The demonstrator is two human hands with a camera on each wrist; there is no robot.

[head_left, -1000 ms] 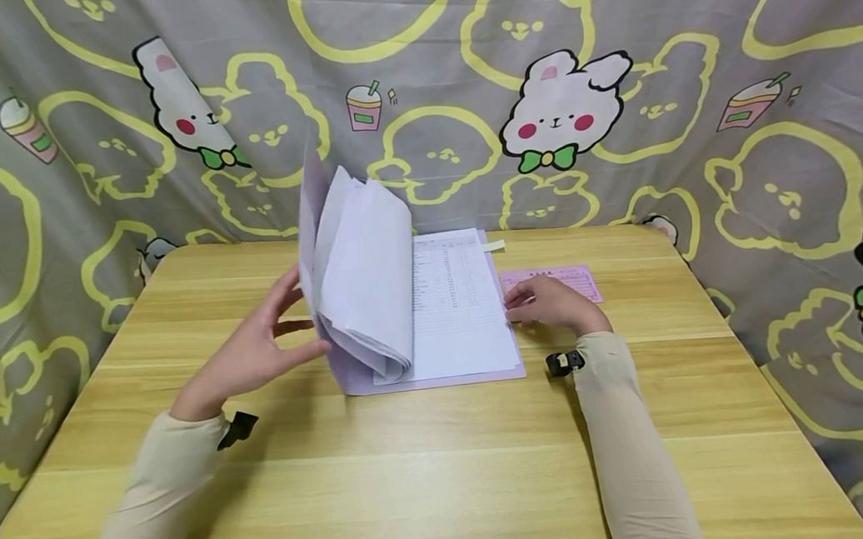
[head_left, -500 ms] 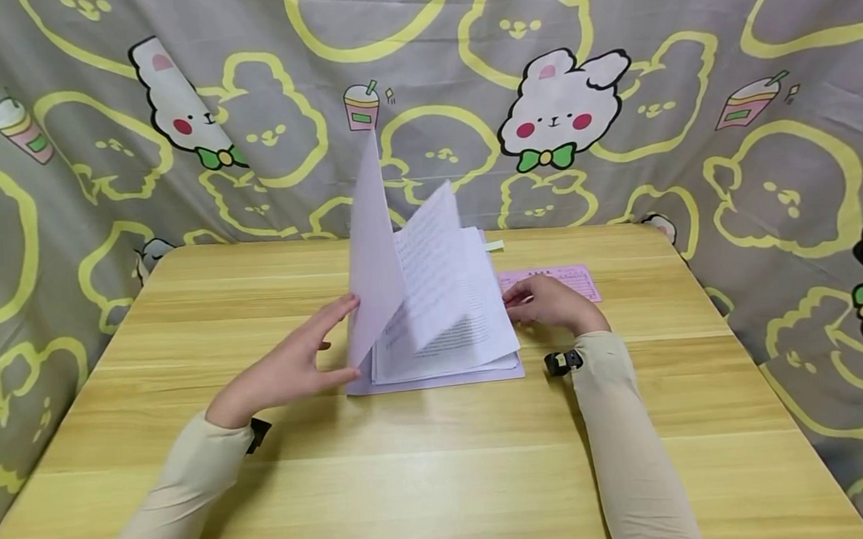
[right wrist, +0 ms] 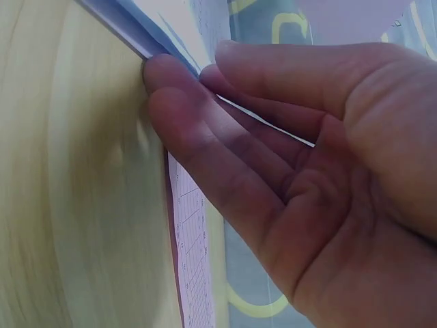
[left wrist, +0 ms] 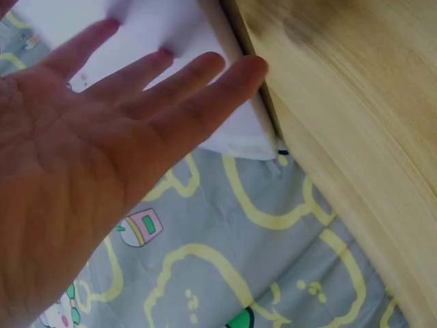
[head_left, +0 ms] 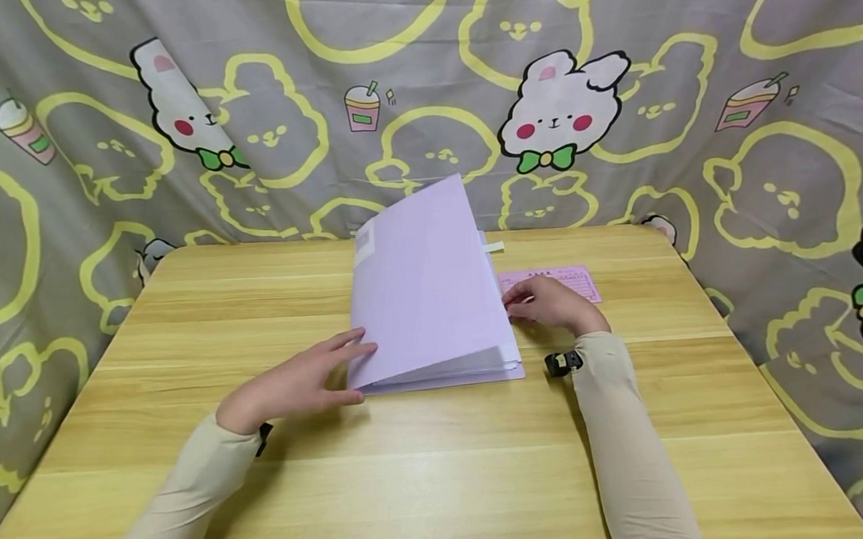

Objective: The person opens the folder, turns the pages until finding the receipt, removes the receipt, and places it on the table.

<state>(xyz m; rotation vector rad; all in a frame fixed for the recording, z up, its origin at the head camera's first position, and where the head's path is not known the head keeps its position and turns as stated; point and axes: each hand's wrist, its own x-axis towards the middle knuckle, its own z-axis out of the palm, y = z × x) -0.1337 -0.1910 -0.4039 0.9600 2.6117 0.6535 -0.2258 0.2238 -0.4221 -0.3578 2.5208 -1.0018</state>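
A pale purple file folder [head_left: 420,279] lies on the table with its cover slanting down over the papers, the right edge of the cover still raised. My left hand [head_left: 300,379] is spread at the folder's lower left, fingertips right at the cover near the spine. In the left wrist view, the fingers [left wrist: 194,109] of that hand stretch out over the cover. At the folder's right edge is my right hand [head_left: 550,305], its fingers loosely bent. The right wrist view has its fingertips [right wrist: 171,119] right against the edge of the folder and papers, thumb apart above.
A pink printed slip [head_left: 581,282] lies right of the folder, partly behind the right hand. One pale green tab [head_left: 495,247] sticks out from the folder's upper right. The wooden table [head_left: 446,477] ends at a patterned grey curtain [head_left: 448,76].
The cover has swung from upright on the left over to the right, and the flipped-up pages have fallen under it. My left hand moved right and slightly nearer; the right hand stayed.
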